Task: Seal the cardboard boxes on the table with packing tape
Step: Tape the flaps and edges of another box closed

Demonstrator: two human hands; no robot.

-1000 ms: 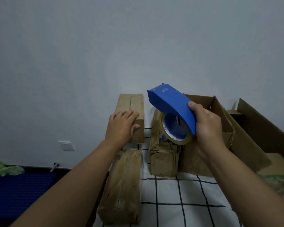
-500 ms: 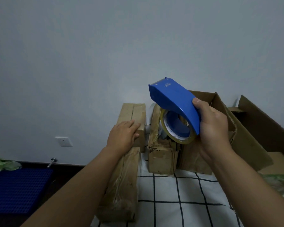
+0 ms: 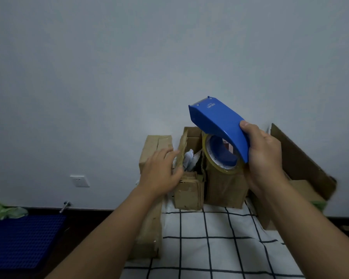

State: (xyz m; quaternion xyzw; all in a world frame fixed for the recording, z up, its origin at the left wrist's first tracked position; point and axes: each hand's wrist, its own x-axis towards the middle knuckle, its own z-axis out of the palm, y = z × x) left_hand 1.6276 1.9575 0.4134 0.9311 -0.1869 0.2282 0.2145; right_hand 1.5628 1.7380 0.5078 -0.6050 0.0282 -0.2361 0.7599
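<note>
since the earlier frames, the left hand [image 3: 161,172] has left the top of the long box [image 3: 156,152] and moved right, to the flap [image 3: 181,152] of the small open box [image 3: 189,190]. its fingers are straight and a little apart, tips near or touching the flap; the blur hides which. the right hand [image 3: 264,156] has stayed in the air, gripping the blue tape dispenser [image 3: 220,125], thumb on top and fingers curled under. its cutting edge points up and left, and the tape roll [image 3: 220,158] hangs under it, in front of another box [image 3: 226,188].

the open box stands between the long box and this one, all touching. white paper [image 3: 188,160] shows inside. a large open carton [image 3: 302,158] is at the right edge. the checked cloth [image 3: 210,238] in front gives room.
</note>
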